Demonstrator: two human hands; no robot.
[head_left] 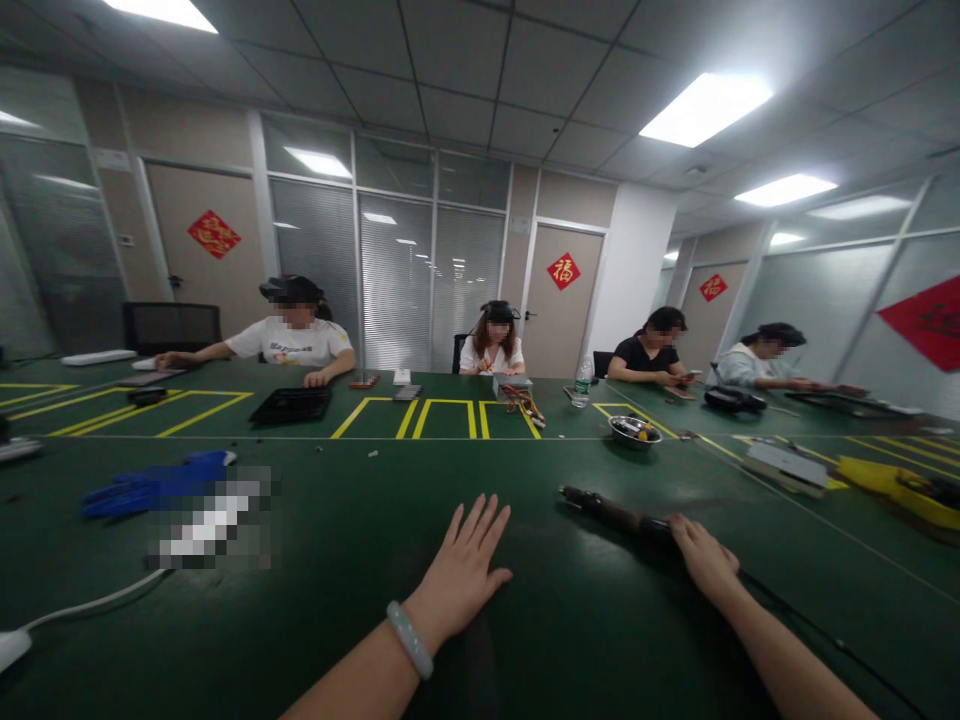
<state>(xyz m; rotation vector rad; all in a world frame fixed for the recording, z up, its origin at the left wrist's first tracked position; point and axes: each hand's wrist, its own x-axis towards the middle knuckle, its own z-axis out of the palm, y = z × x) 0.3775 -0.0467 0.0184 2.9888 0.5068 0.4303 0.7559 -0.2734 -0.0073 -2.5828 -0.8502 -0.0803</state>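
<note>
My left hand (pixel 463 566) lies flat on the green table (pixel 315 610) with its fingers spread; it holds nothing, and a pale bracelet is on its wrist. My right hand (pixel 703 556) rests on the rear end of a dark electric screwdriver (pixel 609 512) that lies on the table pointing left. Its fingers lie over the tool's handle, and a black cable runs back from there along my forearm.
Blue gloves (pixel 159 484) lie at the left beside a blurred patch and a white cable. A metal bowl (pixel 634 430), black tray (pixel 292 404), water bottle (pixel 582 383) and yellow part (pixel 896 485) are farther off. Several people sit along the far side.
</note>
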